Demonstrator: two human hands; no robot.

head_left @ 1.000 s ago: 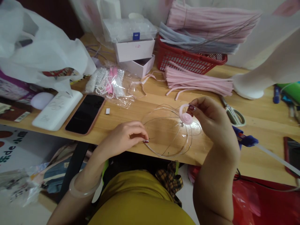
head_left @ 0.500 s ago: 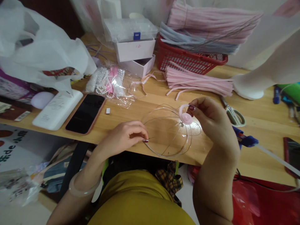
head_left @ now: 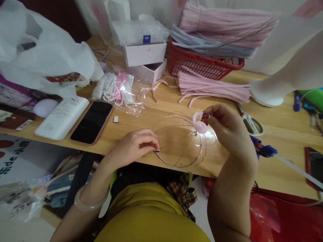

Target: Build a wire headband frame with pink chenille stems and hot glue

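Note:
My left hand (head_left: pixel 140 145) pinches the left side of a thin wire hoop (head_left: pixel 185 166) near the table's front edge. Several fine wires curve across and around the hoop. Between the thumb and fingers of my right hand (head_left: pixel 223 124) is the free end of a pink pipe cleaner (head_left: pixel 201 127), its other end coiled into a flat spiral. The spiral overlaps the right part of the hoop from my view; whether they touch I cannot tell.
Pink pipe cleaners (head_left: pixel 214 88) lie before a red basket (head_left: pixel 199 64). Scissors (head_left: pixel 252 124) and a blue glue gun (head_left: pixel 264 149) are to the right. On the left are a phone (head_left: pixel 92 122), a power bank (head_left: pixel 62 118) and bagged pearl beads (head_left: pixel 118 87).

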